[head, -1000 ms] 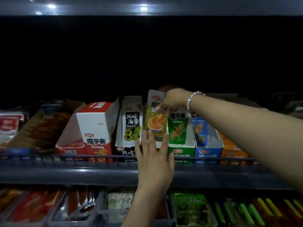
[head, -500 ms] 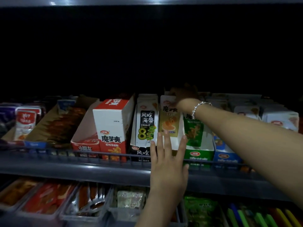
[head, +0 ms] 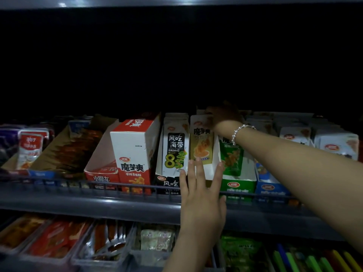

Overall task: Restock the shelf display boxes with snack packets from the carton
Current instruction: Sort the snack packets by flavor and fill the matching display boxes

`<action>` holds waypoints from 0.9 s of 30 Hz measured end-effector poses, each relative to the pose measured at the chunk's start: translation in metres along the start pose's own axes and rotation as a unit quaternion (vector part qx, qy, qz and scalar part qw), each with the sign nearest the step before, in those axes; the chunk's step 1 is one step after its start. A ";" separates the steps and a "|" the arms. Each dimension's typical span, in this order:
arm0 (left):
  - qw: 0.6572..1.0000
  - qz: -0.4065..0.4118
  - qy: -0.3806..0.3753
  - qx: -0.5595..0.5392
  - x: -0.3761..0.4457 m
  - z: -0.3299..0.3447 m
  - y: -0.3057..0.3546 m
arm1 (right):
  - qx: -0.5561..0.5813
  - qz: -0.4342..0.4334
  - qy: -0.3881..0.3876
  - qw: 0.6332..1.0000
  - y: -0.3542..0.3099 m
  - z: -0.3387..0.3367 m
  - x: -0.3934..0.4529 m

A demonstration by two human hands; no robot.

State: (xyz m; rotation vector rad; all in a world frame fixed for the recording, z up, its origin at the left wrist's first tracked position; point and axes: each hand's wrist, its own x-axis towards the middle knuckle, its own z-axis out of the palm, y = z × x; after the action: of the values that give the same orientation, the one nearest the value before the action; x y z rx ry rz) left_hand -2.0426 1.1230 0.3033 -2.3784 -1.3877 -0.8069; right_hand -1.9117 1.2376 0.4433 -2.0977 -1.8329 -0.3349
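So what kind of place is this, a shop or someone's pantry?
Most likely a shop's snack aisle. A railed shelf carries a row of open display boxes, like the white display box, filled with branded snack packets. Below it, clear trays hold more wrapped snacks.

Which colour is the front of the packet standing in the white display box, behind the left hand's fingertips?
Yellow-gold packet, white at its top, seen in the head view.
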 end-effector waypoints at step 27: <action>0.999 0.002 0.035 -0.012 -0.004 0.008 0.000 | -0.043 -0.044 0.031 0.998 0.017 -0.018 -0.031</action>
State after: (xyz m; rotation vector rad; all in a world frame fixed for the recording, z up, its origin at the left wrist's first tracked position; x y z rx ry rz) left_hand -2.0412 1.1240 0.2950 -2.3472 -1.3518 -0.9017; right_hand -1.8982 1.1997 0.4464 -2.0420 -1.9096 -0.5033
